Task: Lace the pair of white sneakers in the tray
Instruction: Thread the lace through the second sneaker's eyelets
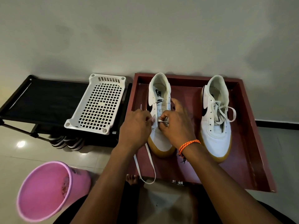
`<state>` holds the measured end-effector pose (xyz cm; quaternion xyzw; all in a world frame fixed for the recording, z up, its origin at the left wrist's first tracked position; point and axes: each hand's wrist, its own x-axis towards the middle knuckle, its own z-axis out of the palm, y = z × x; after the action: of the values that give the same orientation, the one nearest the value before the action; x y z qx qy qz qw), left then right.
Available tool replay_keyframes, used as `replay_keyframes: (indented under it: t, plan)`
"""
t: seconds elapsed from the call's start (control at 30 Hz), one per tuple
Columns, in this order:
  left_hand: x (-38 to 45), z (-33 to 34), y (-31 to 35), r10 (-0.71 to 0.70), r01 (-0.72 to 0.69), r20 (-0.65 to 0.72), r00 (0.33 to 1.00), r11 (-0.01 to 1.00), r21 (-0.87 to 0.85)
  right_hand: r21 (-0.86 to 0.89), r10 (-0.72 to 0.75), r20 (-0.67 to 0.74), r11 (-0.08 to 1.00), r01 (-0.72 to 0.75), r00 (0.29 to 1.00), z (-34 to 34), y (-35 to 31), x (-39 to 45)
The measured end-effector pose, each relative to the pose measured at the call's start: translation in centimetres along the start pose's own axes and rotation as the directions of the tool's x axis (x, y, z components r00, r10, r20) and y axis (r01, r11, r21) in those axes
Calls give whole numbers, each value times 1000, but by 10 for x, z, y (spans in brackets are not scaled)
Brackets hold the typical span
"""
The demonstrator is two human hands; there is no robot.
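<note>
In the red tray (252,143) at about three o'clock, both hands work the left sneaker (159,113): the left hand (135,125) and right hand (176,126) each pinch the white lace (146,165) in a closed grip. The right sneaker (216,117) stands beside it at three o'clock, loosely laced.

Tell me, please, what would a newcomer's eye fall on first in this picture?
Probably the two hands, left hand and right hand, pinching a flat white lace over the near-unlaced white gum-soled sneaker in the dark red wooden tray. Next, the other white sneaker, loosely laced, on the tray's right side, and the bright pink plastic bucket lying tipped at lower left.
</note>
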<state>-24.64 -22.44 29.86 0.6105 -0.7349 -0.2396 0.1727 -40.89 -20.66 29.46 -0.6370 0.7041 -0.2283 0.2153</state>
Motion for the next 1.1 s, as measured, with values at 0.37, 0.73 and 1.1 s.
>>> replay_keyframes:
  t: [0.37,0.73,1.1]
  plan:
    - [3,-26,13,-182,134,35,983,567,-813,91,5,21,996,-7,1000,-2,2,2]
    - [-2,-57,14,-255,5,54,965,-189,-982,108,22,56,994,-28,998,-7,1,0]
    - [4,-36,0,-235,93,-263,936,884,-459,50,-109,-73,992,112,991,-9,-4,-6]
